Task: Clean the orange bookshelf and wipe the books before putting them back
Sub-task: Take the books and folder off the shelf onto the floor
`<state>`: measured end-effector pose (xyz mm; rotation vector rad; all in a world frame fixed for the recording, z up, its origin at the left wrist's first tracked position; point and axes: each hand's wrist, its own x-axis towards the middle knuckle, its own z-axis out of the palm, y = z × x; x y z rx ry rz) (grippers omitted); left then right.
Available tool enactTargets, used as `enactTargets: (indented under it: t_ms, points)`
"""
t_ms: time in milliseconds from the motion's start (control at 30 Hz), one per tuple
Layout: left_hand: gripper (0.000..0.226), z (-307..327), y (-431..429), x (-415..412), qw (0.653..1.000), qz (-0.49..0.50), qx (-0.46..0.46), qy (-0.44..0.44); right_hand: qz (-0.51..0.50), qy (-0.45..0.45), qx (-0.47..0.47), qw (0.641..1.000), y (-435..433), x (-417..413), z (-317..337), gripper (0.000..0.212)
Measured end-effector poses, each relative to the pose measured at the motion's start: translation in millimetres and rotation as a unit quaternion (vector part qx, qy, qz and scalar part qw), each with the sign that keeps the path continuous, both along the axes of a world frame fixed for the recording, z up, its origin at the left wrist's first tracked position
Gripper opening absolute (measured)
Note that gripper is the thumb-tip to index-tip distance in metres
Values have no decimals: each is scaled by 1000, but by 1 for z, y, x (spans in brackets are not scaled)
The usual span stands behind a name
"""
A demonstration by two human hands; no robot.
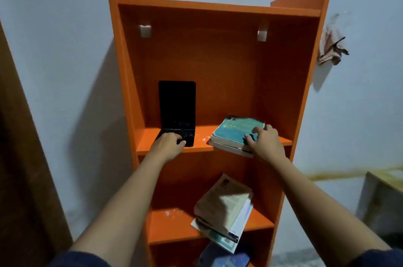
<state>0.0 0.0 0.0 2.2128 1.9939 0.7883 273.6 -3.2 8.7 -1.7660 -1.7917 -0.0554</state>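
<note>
**A:** How will these things handle?

**B:** The orange bookshelf [218, 59] is stiff board, tall and probably heavy. I'd wipe it where it stands against the wall. The lower stack of books [222, 207] sits 1 shelf down, skewed and hanging over the front edge. They are soft paperbacks that are likely to slide apart, so lift them from underneath. The upper stack of books [235, 133] lies at the right of the upper board, also overhanging, and looks lighter. The right hand [265, 143] grips its near corner, fingers curled onto the top cover. The black folding case [176, 103] stands open at the left, 1 half upright near the back panel. It is hinged, so hold both halves. The left hand [169, 143] lies on the flat half with its fingers bent. I cannot tell whether it grips or only rests.

**A:** And how do they look?

**B:** The bookshelf is bright, glossy orange, with pale specks on both boards. The lower books are beige and worn. The top cover of the upper stack is teal and scuffed, with curling page edges. The case is matt black and dusty.
</note>
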Motion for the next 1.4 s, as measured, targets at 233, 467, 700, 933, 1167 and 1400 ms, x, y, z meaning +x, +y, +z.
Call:
enactTargets:
  t_ms: [233,467,700,933,1167,1400]
  points:
    - [29,-2,-10,12,998,20,53,-16,69,354,-70,930,-6,-4,-17,58]
    - [27,-3,-20,18,992,-39,105,-52,89,431,-73,895,-14,4,-26,56]
    - [58,24,-7,6,925,56,318,-202,122,499,-155,844,3,21,-22,57]
    - [85,48,30,-5,919,57,206,-330,149,525,-204,812,24,32,-19,69]
    - [73,43,46,-6,906,38,261,-332,144,538,-220,801,39,37,-12,72]
    - [66,44,10,-6,909,53,284,-300,131,546,-223,797,16,39,-8,72]
